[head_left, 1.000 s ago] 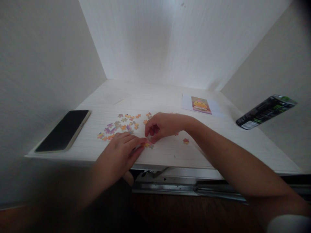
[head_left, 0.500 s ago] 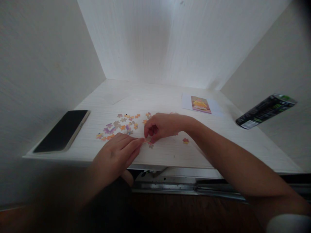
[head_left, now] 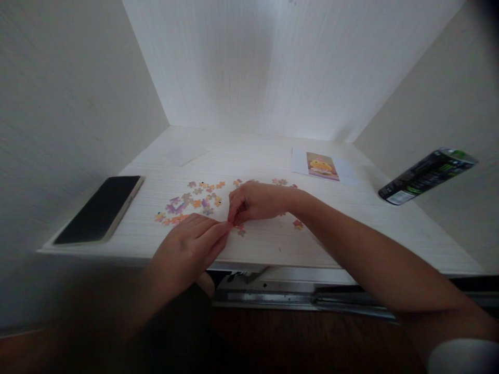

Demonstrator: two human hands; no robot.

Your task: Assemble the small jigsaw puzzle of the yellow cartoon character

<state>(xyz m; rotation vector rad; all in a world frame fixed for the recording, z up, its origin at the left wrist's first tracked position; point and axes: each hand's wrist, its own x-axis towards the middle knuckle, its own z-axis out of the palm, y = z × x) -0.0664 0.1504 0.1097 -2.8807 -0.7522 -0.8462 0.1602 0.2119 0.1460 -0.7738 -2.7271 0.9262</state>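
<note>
My left hand (head_left: 197, 239) and my right hand (head_left: 249, 203) meet at the fingertips over the white tabletop, both with fingers pinched together. A small puzzle piece between them is mostly covered by the fingers. Just below the right fingertips lie joined pinkish puzzle pieces (head_left: 241, 230). Loose jigsaw pieces (head_left: 197, 191) in orange, purple and grey spread to the left, beyond my left hand. More puzzle pieces (head_left: 279, 182) show behind my right wrist, and a single red and yellow piece (head_left: 298, 224) lies to its right.
A black-screened phone or tablet (head_left: 99, 209) lies at the left edge. At the back right is a picture card of a yellow figure (head_left: 322, 166) on white paper. A tall dark can (head_left: 427, 176) stands at right. Walls enclose the white table (head_left: 249, 254).
My right hand has shifted slightly left, and its fingers have closed in against my left fingertips. The left hand has hardly moved.
</note>
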